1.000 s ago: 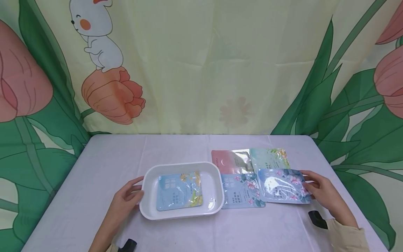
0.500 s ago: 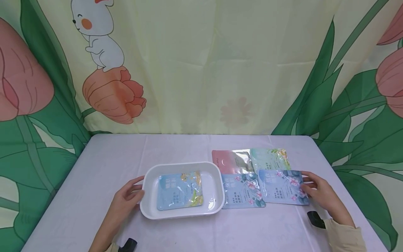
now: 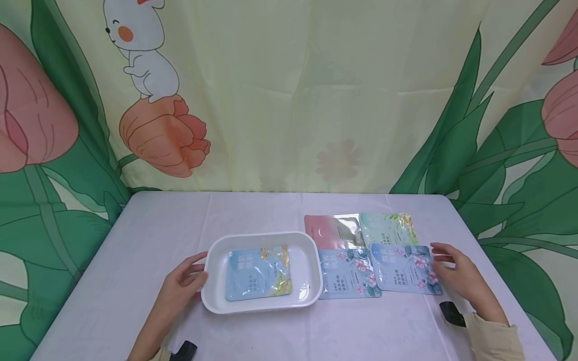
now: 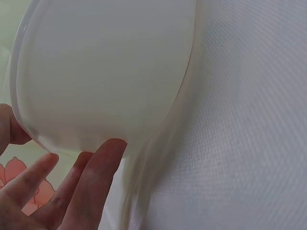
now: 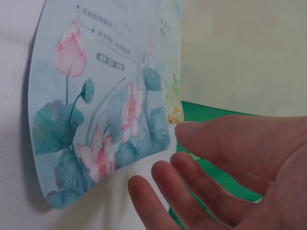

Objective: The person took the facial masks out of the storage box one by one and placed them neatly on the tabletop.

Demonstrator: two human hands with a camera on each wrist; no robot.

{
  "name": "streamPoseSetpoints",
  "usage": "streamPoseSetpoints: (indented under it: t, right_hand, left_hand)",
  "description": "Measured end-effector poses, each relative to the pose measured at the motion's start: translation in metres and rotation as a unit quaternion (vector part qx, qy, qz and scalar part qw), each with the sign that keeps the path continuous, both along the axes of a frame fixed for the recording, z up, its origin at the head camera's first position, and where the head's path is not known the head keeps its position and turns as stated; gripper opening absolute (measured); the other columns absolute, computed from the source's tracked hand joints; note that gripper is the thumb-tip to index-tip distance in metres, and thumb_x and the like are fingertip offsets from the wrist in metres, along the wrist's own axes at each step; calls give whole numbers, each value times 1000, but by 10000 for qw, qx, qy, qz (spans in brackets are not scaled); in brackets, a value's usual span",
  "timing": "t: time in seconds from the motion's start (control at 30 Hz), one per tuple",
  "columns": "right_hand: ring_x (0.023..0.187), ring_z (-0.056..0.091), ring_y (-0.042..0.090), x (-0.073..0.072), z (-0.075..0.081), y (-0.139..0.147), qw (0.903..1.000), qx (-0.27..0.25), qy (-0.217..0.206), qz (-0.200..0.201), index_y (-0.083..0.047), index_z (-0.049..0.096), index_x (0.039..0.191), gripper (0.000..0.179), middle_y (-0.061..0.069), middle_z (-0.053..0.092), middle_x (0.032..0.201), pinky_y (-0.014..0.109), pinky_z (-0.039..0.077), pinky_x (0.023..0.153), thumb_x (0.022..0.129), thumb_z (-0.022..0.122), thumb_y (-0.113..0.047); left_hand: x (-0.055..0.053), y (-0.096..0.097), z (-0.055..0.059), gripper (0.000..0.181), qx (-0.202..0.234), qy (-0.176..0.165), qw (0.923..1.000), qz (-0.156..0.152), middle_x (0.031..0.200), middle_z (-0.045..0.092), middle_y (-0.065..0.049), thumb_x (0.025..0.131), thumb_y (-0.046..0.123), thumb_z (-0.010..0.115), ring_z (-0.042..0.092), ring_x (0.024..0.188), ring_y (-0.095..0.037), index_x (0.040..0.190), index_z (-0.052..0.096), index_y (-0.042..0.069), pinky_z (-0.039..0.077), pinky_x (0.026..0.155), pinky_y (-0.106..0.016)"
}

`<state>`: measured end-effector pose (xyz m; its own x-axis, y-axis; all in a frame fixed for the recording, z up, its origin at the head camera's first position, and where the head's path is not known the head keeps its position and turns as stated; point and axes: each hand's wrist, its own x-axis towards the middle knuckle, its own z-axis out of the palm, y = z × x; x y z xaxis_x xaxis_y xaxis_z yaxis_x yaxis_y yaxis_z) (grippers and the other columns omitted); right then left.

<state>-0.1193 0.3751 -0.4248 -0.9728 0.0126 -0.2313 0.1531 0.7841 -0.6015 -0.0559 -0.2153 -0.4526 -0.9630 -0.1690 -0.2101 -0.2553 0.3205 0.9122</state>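
Note:
In the head view, a white plastic tray (image 3: 212,301) holds a light-blue face mask packet (image 3: 257,273) with yellow flowers. My left hand (image 3: 182,281) rests at the tray's left side; in the left wrist view its fingertips (image 4: 115,146) touch the outer wall. Right of the tray lies a blue lotus-print face mask packet (image 3: 402,268). My right hand (image 3: 458,268) is just beyond its right edge, fingers relaxed and holding nothing. In the right wrist view that packet (image 5: 96,100) stands apart from the fingertips.
Left of that packet lies another blue lotus-print packet (image 3: 347,273), its edge against the tray. Behind them are a pink and silver packet (image 3: 334,231) and a green floral one (image 3: 388,228). A white cloth covers the table (image 3: 253,213); a printed curtain (image 3: 280,100) hangs behind.
My right hand has set the right lotus-print packet down flat and let go of it, with the fingers now off its edge. The left hand and tray have stayed in place.

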Motion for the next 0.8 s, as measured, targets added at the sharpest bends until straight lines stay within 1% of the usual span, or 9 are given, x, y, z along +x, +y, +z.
streamPoseSetpoints:
  t: [0.27,0.5,0.7,0.8]
  right_hand:
    - [121,47,54,0,4,-12,9997,-3,239,-11,7,30,148,60,36,40,140,64,47,96,99,57,-15]
    - [121,47,55,0,11,-27,9993,-107,361,25,6,29,149,62,35,42,139,59,52,91,99,59,-18]
    - [122,47,50,0,17,-41,9976,-181,653,124,7,31,147,60,33,44,139,62,46,98,99,59,-16]
    - [121,49,48,0,19,-48,9965,-216,791,171,7,32,146,59,33,45,137,63,45,99,99,59,-16]
  left_hand:
    - [0,0,1,50,24,-69,10000,16,131,61,-15,95,29,66,67,109,-28,143,50,25,60,76,-31]
    - [-1,0,2,51,83,-153,9998,15,132,60,-15,95,30,67,67,110,-26,143,49,26,60,77,-31]
    - [-1,0,2,53,54,-204,9998,13,133,60,-15,95,31,67,67,110,-26,144,48,26,59,75,-28]
    - [-1,0,2,53,40,-211,9998,14,133,60,-15,95,33,67,67,111,-26,144,48,26,59,76,-28]
